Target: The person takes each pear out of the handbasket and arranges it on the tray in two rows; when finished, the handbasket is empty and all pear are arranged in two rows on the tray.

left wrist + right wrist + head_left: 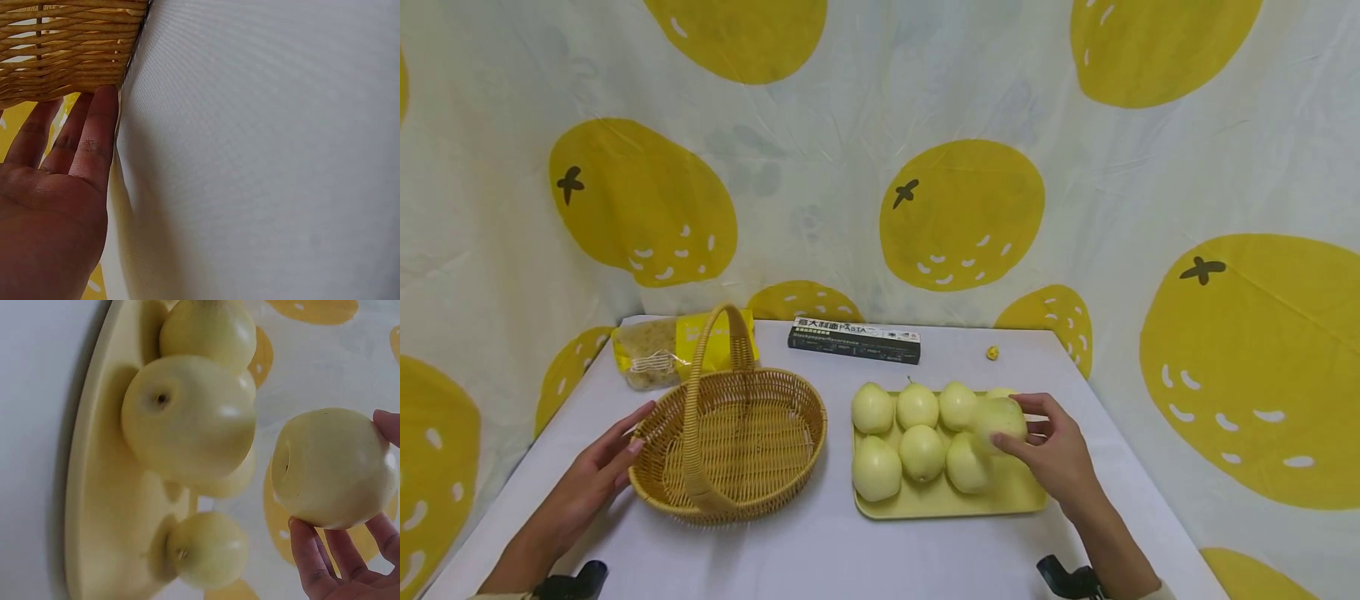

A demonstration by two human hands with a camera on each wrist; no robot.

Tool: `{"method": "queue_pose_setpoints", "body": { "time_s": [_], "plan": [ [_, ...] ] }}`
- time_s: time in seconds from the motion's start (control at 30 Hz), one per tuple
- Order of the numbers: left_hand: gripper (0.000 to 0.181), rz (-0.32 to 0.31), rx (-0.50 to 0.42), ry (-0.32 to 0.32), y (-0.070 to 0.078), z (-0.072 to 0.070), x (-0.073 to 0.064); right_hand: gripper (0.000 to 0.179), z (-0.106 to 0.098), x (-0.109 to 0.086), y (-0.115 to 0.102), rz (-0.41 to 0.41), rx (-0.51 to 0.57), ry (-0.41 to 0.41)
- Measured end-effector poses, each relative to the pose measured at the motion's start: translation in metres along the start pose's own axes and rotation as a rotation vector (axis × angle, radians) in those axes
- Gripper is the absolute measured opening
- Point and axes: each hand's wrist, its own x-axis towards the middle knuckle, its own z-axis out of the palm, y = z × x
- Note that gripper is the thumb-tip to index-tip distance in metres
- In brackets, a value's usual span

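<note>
My right hand (1062, 454) grips a pale yellow-green round pear (334, 469) between thumb and fingers. That pear is lifted above the right part of a yellow rectangular tray (1015, 498). Several more pears (922, 454) sit on the tray in two rows, and one at the back right is partly hidden by the held one. On the left, a woven wicker basket (752, 450) with a tall arched handle stands on the table, its bare bottom showing. My left hand (576, 496) lies along its left side, fingers extended, fingertips right at the woven wall (69, 59).
Behind the basket lies a yellow, partly clear food package (658, 346). A dark pasta box (853, 342) lies at the back middle, and a small yellow object (992, 353) sits at the back right. The white-covered table (850, 558) ends at a fruit-patterned curtain (820, 167).
</note>
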Motion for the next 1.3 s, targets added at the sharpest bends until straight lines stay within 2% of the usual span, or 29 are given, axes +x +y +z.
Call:
{"method": "queue_pose_setpoints", "body": {
  "time_s": [0.17,0.47,1.07,1.3],
  "plan": [
    [0.074,0.002,-0.005,-0.002,0.000,0.000,0.000,0.070,-0.011,0.000,0.014,0.068,-0.087,0.016],
    [0.074,0.006,-0.005,-0.003,0.002,0.000,0.000,0.072,-0.022,-0.002,0.034,0.147,-0.217,-0.045],
    [0.073,-0.001,-0.021,-0.004,0.002,0.000,-0.001,0.076,-0.019,0.001,0.055,0.199,-0.362,-0.089],
    [0.073,-0.001,-0.014,0.003,0.001,0.001,-0.001,0.079,-0.015,0.004,0.062,0.156,-0.416,-0.084]
  ]
}}
